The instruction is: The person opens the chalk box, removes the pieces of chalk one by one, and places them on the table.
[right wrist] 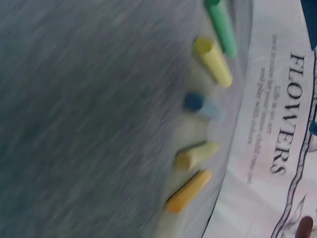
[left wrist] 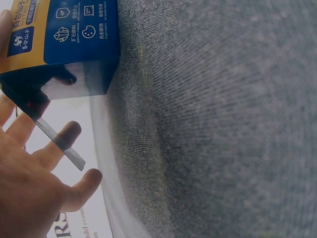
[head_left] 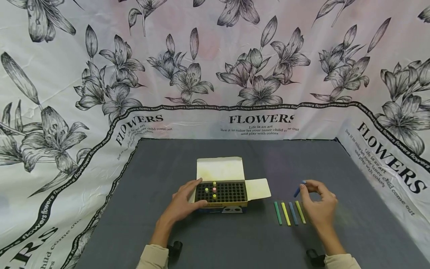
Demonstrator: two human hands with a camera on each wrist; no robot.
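A small chalk box (head_left: pixel 221 204), blue and yellow, stands on the table with its lid folded back. Several chalk sticks, yellow and pink, poke up from its black holed insert (head_left: pixel 231 191). My left hand (head_left: pixel 181 203) holds the box at its left end, thumb at the front edge and fingers toward the back corner; the left wrist view has the box's side (left wrist: pixel 81 34) close up. Thumb and forefinger of my right hand (head_left: pixel 319 205) pinch a blue chalk stick (head_left: pixel 297 192) above the table. Under that hand lies a row including green chalk (head_left: pixel 277 213) and yellow chalk (head_left: pixel 286 214).
Also in the row are a grey-blue chalk (head_left: pixel 293 213) and a yellow-green chalk (head_left: pixel 300 212). An orange chalk (right wrist: pixel 189 191) shows only in the right wrist view. The box's side flap (head_left: pixel 258 189) sticks out rightward. Flower-printed cloth (head_left: pixel 195 125) borders the grey table (head_left: pixel 161 157).
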